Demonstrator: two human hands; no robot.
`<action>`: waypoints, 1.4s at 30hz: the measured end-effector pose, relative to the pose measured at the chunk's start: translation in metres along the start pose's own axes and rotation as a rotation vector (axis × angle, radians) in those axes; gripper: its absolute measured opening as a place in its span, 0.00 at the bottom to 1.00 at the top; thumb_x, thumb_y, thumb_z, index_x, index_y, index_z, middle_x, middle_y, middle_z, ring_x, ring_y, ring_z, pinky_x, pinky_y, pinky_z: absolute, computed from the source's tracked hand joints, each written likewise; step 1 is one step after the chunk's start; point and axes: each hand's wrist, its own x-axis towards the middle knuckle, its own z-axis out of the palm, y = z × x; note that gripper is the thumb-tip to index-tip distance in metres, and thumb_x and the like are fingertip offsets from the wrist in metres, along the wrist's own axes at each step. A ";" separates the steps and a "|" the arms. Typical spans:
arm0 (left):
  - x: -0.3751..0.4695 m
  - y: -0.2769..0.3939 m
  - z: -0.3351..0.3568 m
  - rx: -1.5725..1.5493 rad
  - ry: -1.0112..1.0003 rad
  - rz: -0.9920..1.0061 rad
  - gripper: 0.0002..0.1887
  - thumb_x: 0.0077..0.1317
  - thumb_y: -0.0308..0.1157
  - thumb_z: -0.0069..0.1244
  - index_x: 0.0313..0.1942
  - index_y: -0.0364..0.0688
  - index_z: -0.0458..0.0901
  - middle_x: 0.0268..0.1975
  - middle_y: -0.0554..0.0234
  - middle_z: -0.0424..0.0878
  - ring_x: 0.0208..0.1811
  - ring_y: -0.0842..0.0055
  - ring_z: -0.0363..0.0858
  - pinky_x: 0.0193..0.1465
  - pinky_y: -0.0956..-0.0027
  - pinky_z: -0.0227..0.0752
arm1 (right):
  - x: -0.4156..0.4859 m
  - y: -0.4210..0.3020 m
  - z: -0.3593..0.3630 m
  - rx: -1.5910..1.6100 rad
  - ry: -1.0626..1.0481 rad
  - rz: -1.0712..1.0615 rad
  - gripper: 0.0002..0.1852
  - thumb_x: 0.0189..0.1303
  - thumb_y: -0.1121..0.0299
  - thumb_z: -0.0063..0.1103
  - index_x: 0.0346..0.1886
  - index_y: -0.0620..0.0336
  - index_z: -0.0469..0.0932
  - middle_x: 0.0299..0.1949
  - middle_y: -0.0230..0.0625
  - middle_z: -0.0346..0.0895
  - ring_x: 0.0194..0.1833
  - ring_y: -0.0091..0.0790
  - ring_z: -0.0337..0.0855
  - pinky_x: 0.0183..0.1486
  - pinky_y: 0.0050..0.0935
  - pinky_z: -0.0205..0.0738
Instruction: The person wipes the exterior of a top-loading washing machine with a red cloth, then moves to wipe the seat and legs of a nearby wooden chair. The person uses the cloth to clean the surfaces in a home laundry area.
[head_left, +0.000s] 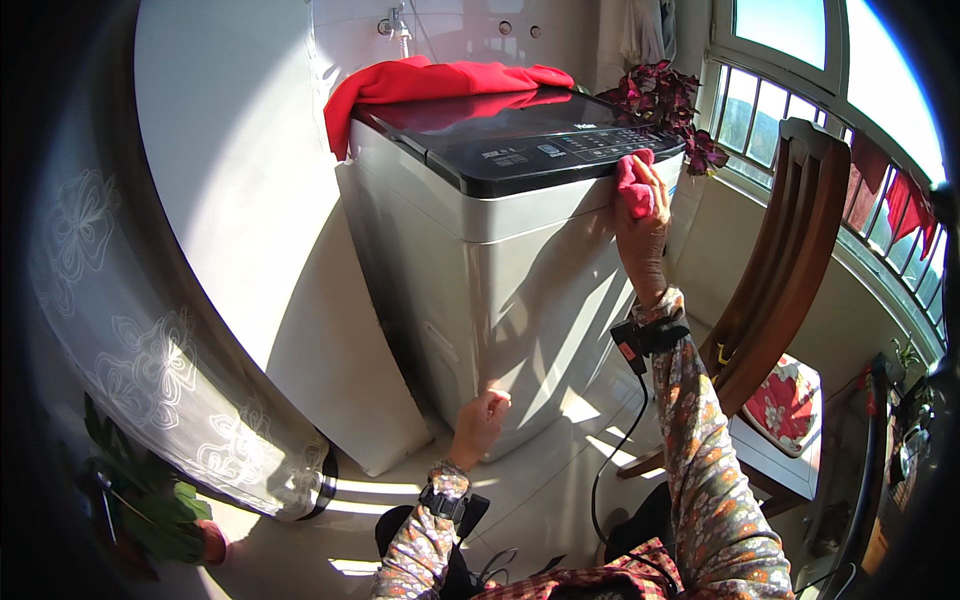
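A top-loading washing machine (540, 277) with a white body stands before me. Its black glossy lid and control panel (555, 146) face up. My right hand (646, 217) presses a folded red cloth (634, 186) to the upper front edge, just under the panel. Lower down, my left hand (481, 425) is curled with nothing visible in it, in front of the machine's lower body. Whether it touches the machine I cannot tell. A larger red cloth or garment (450, 81) drapes over the back of the lid and hangs down the left corner.
A purple-leaved plant (664, 97) stands at the machine's far right corner. To the right is a wooden chair (784, 262) with a floral cushion (784, 405). A patterned curtain (157, 360) and a potted plant (154, 517) are on the left. A black cable (600, 480) hangs from my right wrist.
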 end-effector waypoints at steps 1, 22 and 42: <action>0.000 -0.001 -0.001 0.011 -0.005 -0.006 0.08 0.68 0.35 0.52 0.41 0.40 0.83 0.31 0.57 0.86 0.31 0.70 0.85 0.35 0.69 0.76 | -0.001 0.016 -0.001 0.000 0.038 0.071 0.23 0.58 0.71 0.66 0.58 0.60 0.75 0.54 0.47 0.78 0.55 0.45 0.79 0.57 0.39 0.73; 0.001 0.010 -0.002 -0.104 0.109 0.062 0.04 0.69 0.27 0.53 0.37 0.35 0.81 0.28 0.67 0.83 0.29 0.86 0.80 0.35 0.78 0.72 | -0.018 -0.098 0.003 0.097 -0.139 -0.009 0.35 0.42 0.81 0.70 0.60 0.57 0.76 0.64 0.50 0.69 0.62 0.54 0.72 0.64 0.42 0.69; 0.001 0.008 -0.005 -0.068 0.026 -0.033 0.07 0.70 0.30 0.52 0.40 0.35 0.82 0.32 0.60 0.86 0.33 0.80 0.84 0.39 0.75 0.75 | 0.003 -0.048 -0.001 0.069 -0.113 0.001 0.34 0.46 0.80 0.69 0.62 0.53 0.75 0.62 0.49 0.70 0.61 0.55 0.73 0.64 0.44 0.68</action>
